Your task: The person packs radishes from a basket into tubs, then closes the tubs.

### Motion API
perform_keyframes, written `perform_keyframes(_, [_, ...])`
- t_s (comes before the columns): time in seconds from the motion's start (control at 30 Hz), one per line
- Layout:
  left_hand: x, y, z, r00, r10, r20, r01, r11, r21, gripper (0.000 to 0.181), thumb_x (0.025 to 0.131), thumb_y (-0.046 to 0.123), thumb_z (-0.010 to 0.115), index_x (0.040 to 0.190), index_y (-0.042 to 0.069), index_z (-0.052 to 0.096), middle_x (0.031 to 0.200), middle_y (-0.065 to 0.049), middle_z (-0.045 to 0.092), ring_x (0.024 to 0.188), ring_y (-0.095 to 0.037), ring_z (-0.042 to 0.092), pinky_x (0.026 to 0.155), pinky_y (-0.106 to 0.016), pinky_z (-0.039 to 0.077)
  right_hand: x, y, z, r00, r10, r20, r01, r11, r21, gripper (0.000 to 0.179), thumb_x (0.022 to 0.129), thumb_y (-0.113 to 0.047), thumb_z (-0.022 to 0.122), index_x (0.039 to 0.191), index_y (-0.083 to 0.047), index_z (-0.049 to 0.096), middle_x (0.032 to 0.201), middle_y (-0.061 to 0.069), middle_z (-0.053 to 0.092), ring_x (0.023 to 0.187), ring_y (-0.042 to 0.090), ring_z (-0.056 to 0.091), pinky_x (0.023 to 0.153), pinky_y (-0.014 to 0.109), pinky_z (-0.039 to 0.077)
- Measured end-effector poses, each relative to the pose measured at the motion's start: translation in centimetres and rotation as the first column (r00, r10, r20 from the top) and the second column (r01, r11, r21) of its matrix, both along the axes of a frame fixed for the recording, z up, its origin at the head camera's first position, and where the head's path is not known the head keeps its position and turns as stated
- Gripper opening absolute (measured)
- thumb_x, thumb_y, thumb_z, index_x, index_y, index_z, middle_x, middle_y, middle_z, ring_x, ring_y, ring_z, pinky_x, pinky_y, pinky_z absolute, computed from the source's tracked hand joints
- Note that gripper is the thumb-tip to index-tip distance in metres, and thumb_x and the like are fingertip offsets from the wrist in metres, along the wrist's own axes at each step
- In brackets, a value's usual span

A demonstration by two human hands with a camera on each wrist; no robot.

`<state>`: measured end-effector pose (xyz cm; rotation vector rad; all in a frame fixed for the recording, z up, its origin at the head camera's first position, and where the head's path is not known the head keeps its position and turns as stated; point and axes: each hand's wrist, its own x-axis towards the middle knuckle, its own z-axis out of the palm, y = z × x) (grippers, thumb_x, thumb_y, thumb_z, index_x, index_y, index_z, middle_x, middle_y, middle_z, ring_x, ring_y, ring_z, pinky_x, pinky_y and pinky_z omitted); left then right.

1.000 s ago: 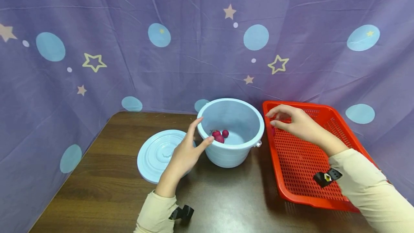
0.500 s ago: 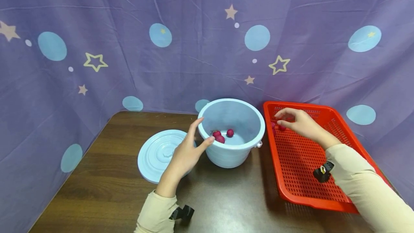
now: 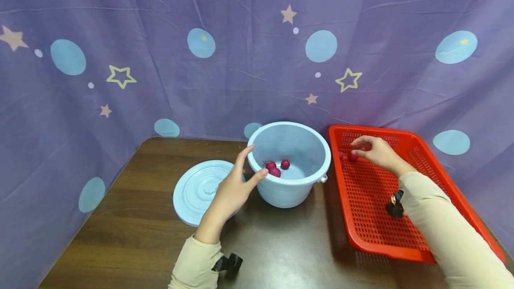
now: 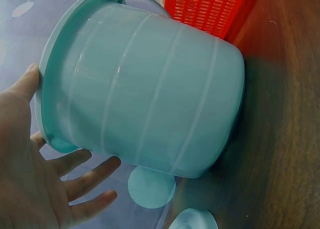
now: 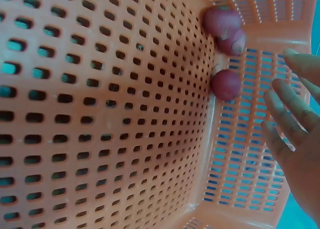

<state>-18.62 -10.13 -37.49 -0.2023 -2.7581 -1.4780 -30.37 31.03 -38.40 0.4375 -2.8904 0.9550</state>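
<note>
My left hand (image 3: 230, 191) rests its thumb and index finger at the left rim of a light blue bucket (image 3: 287, 195); in the left wrist view the other fingers (image 4: 92, 181) spread straight beside its wall. Inside the bucket lie 3 small red radishes (image 3: 285, 164). Over the back left of a red plastic basket (image 3: 346, 222), my right hand (image 3: 377, 151) hovers with loosely bent fingers and nothing held. Close below it sits a radish (image 5: 226, 85); two more radishes (image 5: 221, 21) touch each other in the corner, as the right wrist view shows.
A light blue lid (image 3: 190, 195) lies on the brown wooden table (image 3: 120, 217), left of the bucket and partly behind my left arm. The basket stands right of the bucket. A purple patterned cloth (image 3: 241, 57) hangs behind the table.
My right hand has moved right, away from the bucket side and farther over the basket, uncovering radishes there. One radish in the bucket has rolled slightly right. My left hand has stayed put.
</note>
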Motion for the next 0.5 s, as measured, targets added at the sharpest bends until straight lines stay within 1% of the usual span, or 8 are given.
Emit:
perform_keyframes(0.17, [0.0,0.0,-0.1,1.000,-0.001,0.001,0.001,1.000,0.004,0.076,0.087,0.075,0.053,0.151,0.054,0.018,0.137,-0.009,0.054,0.120,-0.032,0.056,0.089,-0.061,0.044,-0.7,0.3,-0.3,0.999,-0.012,0.052,0.011,1.000,0.021,0.029,0.091,-0.010,0.071,0.115,0.006,0.065,0.112,0.026,0.065,0.095,0.036,0.061,0.078,0.043,0.048])
perform_keyframes(0.27, [0.0,0.0,-0.1,1.000,0.003,0.001,-0.003,1.000,0.006,0.074,0.088,0.073,0.054,0.150,0.056,0.018,0.138,-0.008,0.054,0.120,-0.031,0.056,0.090,-0.061,0.043,-1.2,0.4,-0.8,0.997,-0.005,0.074,0.003,1.000,0.031,0.026,0.091,-0.009,0.071,0.112,0.006,0.066,0.111,0.026,0.067,0.096,0.037,0.062,0.079,0.044,0.048])
perform_keyframes(0.4, [0.0,0.0,-0.2,1.000,0.008,-0.006,-0.008,1.000,0.002,0.074,0.087,0.075,0.053,0.150,0.057,0.018,0.138,-0.009,0.054,0.121,-0.029,0.055,0.091,-0.061,0.043,-1.6,0.3,-1.3,0.997,0.009,0.078,-0.014,0.998,0.053,0.023,0.090,-0.008,0.071,0.108,0.005,0.067,0.106,0.025,0.069,0.098,0.039,0.063,0.084,0.049,0.047])
perform_keyframes(0.5, [0.0,-0.1,-0.2,1.000,0.007,-0.008,-0.007,1.000,-0.004,0.075,0.086,0.076,0.052,0.149,0.058,0.017,0.138,-0.009,0.055,0.121,-0.029,0.055,0.091,-0.061,0.043,-1.7,0.1,-1.6,0.997,0.021,0.072,-0.026,0.996,0.080,0.023,0.089,-0.007,0.071,0.107,0.007,0.067,0.103,0.024,0.069,0.095,0.039,0.063,0.085,0.052,0.046])
